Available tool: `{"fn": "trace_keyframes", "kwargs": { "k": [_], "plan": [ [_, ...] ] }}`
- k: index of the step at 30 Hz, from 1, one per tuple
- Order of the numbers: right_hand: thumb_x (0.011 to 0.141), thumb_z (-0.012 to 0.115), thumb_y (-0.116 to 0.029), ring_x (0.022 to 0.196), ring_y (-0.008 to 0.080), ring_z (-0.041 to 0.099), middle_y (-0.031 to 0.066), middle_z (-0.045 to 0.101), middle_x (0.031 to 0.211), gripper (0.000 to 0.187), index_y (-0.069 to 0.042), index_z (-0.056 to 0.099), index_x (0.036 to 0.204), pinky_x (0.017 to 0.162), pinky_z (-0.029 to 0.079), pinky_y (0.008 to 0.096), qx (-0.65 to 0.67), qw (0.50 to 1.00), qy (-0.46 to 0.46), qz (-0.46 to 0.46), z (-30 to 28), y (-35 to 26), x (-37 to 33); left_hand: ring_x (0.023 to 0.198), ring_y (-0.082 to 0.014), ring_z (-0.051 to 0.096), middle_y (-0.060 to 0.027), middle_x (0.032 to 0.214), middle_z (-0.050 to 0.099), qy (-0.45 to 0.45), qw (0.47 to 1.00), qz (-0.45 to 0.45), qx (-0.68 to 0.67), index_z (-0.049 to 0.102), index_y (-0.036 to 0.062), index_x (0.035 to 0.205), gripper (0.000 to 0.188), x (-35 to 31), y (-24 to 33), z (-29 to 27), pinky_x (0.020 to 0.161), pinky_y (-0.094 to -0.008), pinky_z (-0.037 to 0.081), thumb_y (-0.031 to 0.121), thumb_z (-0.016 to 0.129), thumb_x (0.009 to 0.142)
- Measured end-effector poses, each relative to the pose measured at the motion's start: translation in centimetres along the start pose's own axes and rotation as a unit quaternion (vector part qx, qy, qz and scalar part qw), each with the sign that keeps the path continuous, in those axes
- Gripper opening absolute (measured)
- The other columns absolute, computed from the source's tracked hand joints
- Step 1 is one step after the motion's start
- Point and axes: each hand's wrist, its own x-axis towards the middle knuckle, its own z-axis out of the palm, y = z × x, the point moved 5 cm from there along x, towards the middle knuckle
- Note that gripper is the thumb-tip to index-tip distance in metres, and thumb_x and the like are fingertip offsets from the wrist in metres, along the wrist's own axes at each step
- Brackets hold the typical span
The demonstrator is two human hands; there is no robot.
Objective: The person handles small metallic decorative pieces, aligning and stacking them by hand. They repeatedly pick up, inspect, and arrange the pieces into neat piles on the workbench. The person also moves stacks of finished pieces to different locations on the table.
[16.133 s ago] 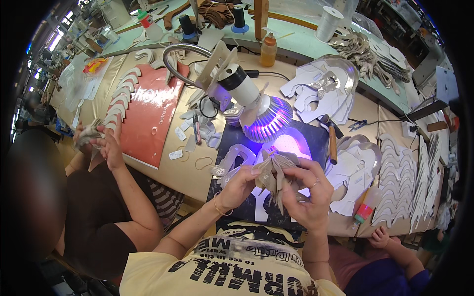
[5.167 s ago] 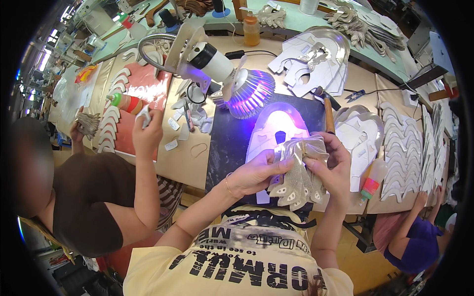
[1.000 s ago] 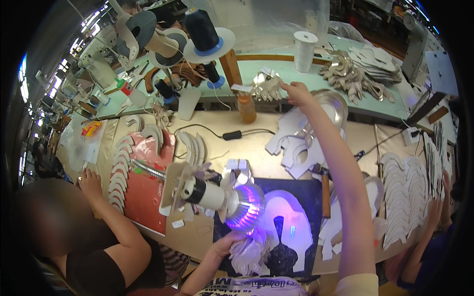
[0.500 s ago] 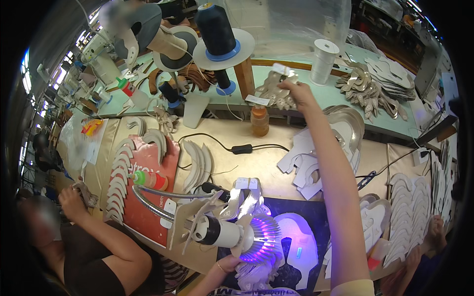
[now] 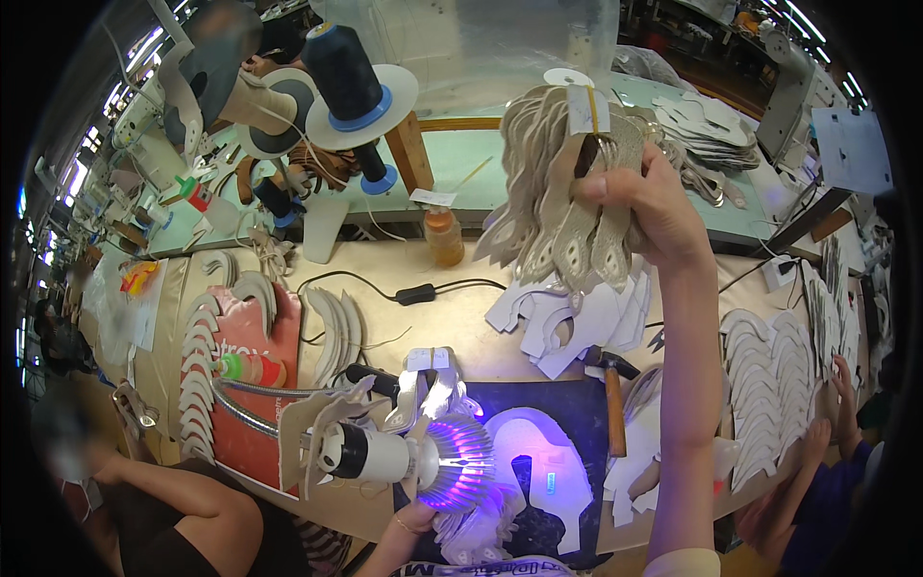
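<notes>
Red sheet (image 5: 255,423): lying flat on the left, pale curved pieces (image 5: 197,385) overlapping along its edge.
Left hand (image 5: 415,519): mostly hiding behind the lamp (image 5: 452,466); I'm not able to tell how its fingers are set.
Lower bundle (image 5: 471,529): showing just right of that hand, below the lamp head, its fanned tips pointing toward the shirt.
Raised bundle (image 5: 562,192): hanging in the air before the far green bench (image 5: 437,163), above the white cut pieces (image 5: 567,337).
Just changed: a second ago it was lying on that bench; now it is hanging clear, so the work is reaching a second bundle while the first is staying low.
Its lie: banded, tagged end pointing up, punched tips pointing down and fanning leftward, long axis running roughly upright.
Right hand (image 5: 663,216): gripping its right side, thumb pressing the front, the other fingers partly hidden.
</notes>
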Motion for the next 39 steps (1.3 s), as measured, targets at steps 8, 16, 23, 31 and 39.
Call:
{"fn": "trace_keyframes", "kwargs": {
  "k": [8,16,23,31,39],
  "plan": [
    [0.067,0.08,-0.018,0.078,0.0133,0.065,0.0059,0.069,0.091,0.047,0.001,0.064,0.107,0.074,0.052,0.0287,-0.069,0.996,-0.037,-0.047,1.8,-1.5,-1.9,0.101,-0.0204,0.061,-0.0091,0.11,0.063,0.07,0.978,0.041,0.19,0.059,0.0025,0.116,0.038,-1.0,1.0,1.6,0.093,-0.0341,0.049,0.019,0.071,0.084],
    [0.062,0.074,-0.025,0.084,0.0349,0.067,0.0244,0.066,0.088,0.056,0.004,0.062,0.109,0.078,0.052,0.0397,-0.371,0.926,-0.047,-0.047,5.8,12.0,-1.3,0.105,-0.0227,0.059,-0.0127,0.112,0.06,0.041,0.971,0.029,0.235,0.053,0.001,0.119,0.049,-0.7,1.1,0.1,0.095,-0.0368,0.048,0.029,0.072,0.084],
    [0.066,0.08,-0.035,0.099,0.0339,0.065,0.0251,0.065,0.108,0.072,0.007,0.056,0.12,0.089,0.05,0.0384,-0.255,0.954,-0.139,0.071,8.9,20.9,1.3,0.107,-0.0205,0.058,-0.0108,0.118,0.058,-0.031,0.983,0.02,0.182,0.051,0.0022,0.124,0.041,-0.8,1.1,0.3,0.096,-0.0354,0.048,0.02,0.065,0.089],
    [0.078,0.072,-0.028,0.084,0.0286,0.068,0.0174,0.07,0.092,0.034,-0.003,0.07,0.102,0.078,0.052,0.0374,-0.383,0.916,-0.118,0.007,2.2,18.1,0.6,0.097,-0.0236,0.061,-0.0146,0.106,0.061,0.025,0.978,0.047,0.203,0.053,-0.0005,0.114,0.042,-0.5,0.8,-2.0,0.091,-0.0378,0.049,0.031,0.066,0.089],
    [0.079,0.07,-0.046,0.104,0.0338,0.059,0.0198,0.064,0.108,0.052,-0.006,0.067,0.113,0.09,0.046,0.0445,-0.566,0.694,0.444,0.024,-20.6,7.6,6.6,0.098,-0.0219,0.06,-0.0134,0.107,0.061,0.032,0.979,0.023,0.2,0.054,-0.0001,0.114,0.039,0.5,1.0,-2.3,0.091,-0.0362,0.05,0.029,0.063,0.09]
  ]
}}
